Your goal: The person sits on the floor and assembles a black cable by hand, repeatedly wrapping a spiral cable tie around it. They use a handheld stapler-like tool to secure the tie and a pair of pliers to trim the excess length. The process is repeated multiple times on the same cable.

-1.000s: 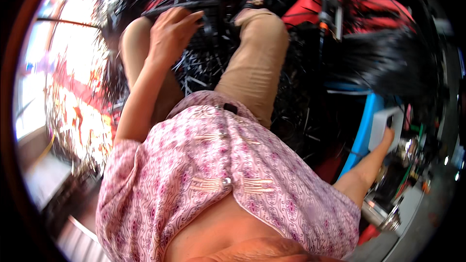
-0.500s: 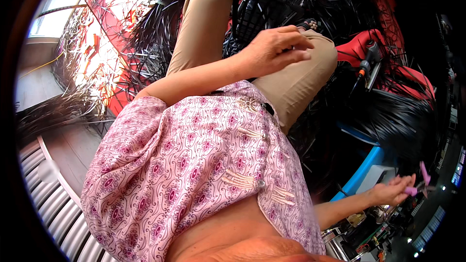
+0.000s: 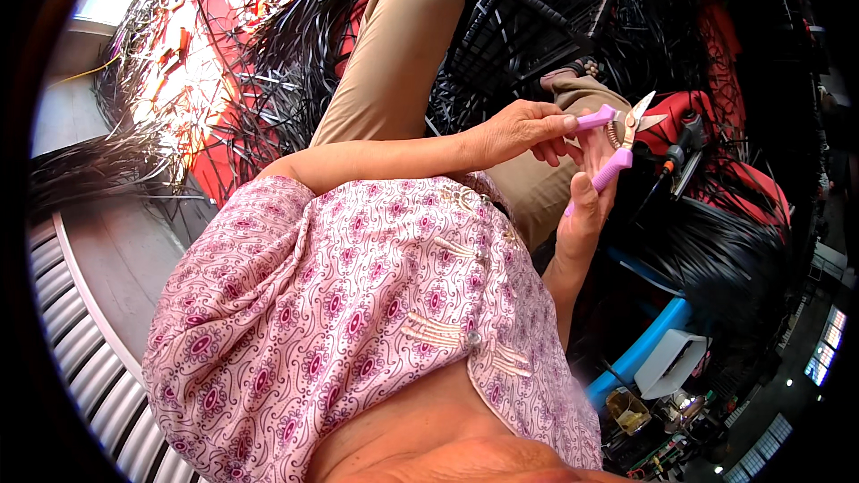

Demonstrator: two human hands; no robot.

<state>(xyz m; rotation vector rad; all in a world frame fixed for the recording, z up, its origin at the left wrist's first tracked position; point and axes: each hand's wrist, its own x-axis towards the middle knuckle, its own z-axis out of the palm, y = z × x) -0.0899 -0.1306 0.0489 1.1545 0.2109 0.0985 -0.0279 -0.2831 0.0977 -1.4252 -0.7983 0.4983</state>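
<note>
Over my right knee, both hands are on a pair of spring-loaded shears (image 3: 630,130) with pinkish-purple handles. Their short metal blades are spread apart and point up and away. My left hand (image 3: 528,130) pinches the upper handle between thumb and fingers. Against the palm of my right hand (image 3: 586,210) lies the lower handle, with the thumb alongside it; the fingers are partly hidden behind the shears. Beyond my knees stands a black frame (image 3: 528,27), partly woven from flat strips, touched by neither hand.
Loose black strips (image 3: 295,45) cover the red ground cloth (image 3: 210,156). A grey-and-orange hand tool (image 3: 684,148) lies at the right. Nearer me are a blue tub-like edge (image 3: 649,349), a white box (image 3: 673,365) and cluttered small parts. A slatted, silvery rack (image 3: 98,367) stands at the left.
My right hand has swung up and inward from the far lower right, bringing the shears over my knee. My left hand, empty before, now grips one handle.
</note>
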